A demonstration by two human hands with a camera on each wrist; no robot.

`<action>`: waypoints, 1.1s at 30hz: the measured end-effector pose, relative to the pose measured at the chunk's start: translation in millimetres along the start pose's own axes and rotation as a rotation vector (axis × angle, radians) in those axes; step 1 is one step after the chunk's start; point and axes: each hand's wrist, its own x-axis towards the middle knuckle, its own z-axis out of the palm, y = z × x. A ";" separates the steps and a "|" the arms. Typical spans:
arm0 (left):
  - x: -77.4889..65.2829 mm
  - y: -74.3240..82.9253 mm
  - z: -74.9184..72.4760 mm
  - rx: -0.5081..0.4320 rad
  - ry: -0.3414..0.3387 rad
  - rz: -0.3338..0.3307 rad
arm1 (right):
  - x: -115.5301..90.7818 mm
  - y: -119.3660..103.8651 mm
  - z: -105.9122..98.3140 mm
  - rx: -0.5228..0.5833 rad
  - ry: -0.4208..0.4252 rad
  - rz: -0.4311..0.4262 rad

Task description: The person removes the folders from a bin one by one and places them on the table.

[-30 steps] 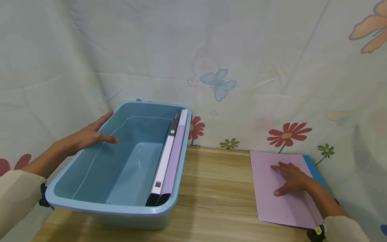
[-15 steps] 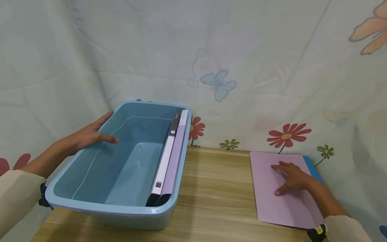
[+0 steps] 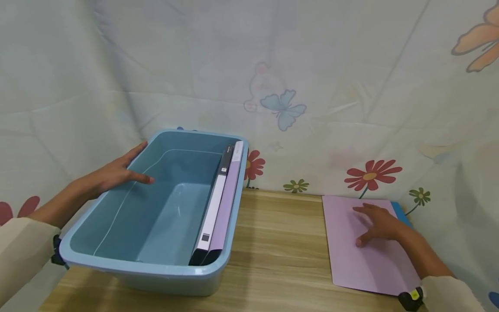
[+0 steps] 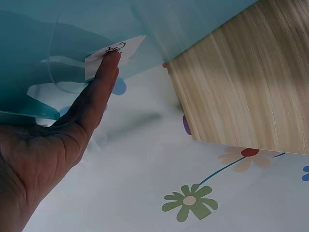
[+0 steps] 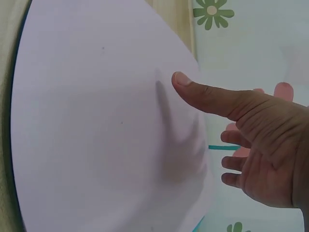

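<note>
A light blue plastic tub (image 3: 136, 268) stands on the left of the table. My left hand (image 3: 109, 175) holds its left rim, thumb inside and straight fingers along the outer wall. Against the tub's right wall stand two file binders: a black-and-white binder (image 3: 212, 212) and a lilac binder (image 3: 227, 201). On the right, a lilac folder (image 3: 351, 264) lies flat on the table, with a blue edge (image 3: 401, 213) showing beneath. My right hand (image 3: 380, 223) is spread just above this folder, its shadow apart from it, holding nothing.
The wooden table (image 3: 280, 251) runs between tub and folder. A printed cloth (image 3: 312, 86) with flowers and butterflies hangs behind it and at both sides. In the left wrist view, a white label (image 4: 94, 67) sticks to the tub's outside.
My right hand has lifted slightly from the lilac folder. Less of the blue edge shows beneath the folder than a second ago. The left hand and the tub have stayed put.
</note>
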 end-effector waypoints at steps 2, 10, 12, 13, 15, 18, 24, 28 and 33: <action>0.3 0.1 0.4 -0.006 0.000 0.002 | 2.7 -1.7 -2.0 0.013 0.014 -0.011; 2.6 -2.5 1.0 -0.005 0.000 0.001 | 16.6 -21.2 -11.3 0.060 0.047 -0.034; 2.6 -2.2 1.0 -0.001 0.002 0.000 | 20.2 -27.9 -14.2 0.068 0.055 -0.047; 2.4 -1.8 0.9 0.003 0.003 0.003 | 22.0 -32.0 -15.6 0.071 0.059 -0.052; 2.2 -1.9 0.8 0.003 0.004 0.004 | 25.2 -41.7 -19.3 0.072 0.066 -0.058; 1.5 -1.2 1.0 -0.004 0.005 0.009 | 31.3 -57.4 -24.2 0.064 0.071 -0.071; 1.8 -1.2 1.7 -0.023 0.002 0.017 | 44.7 -88.9 -29.8 0.052 0.080 -0.106; 2.1 -1.9 1.7 -0.014 0.006 0.017 | 50.9 -111.4 -34.7 0.066 0.092 -0.133; 2.8 -2.0 0.3 0.007 0.005 -0.006 | 59.4 -135.8 -41.8 0.079 0.112 -0.177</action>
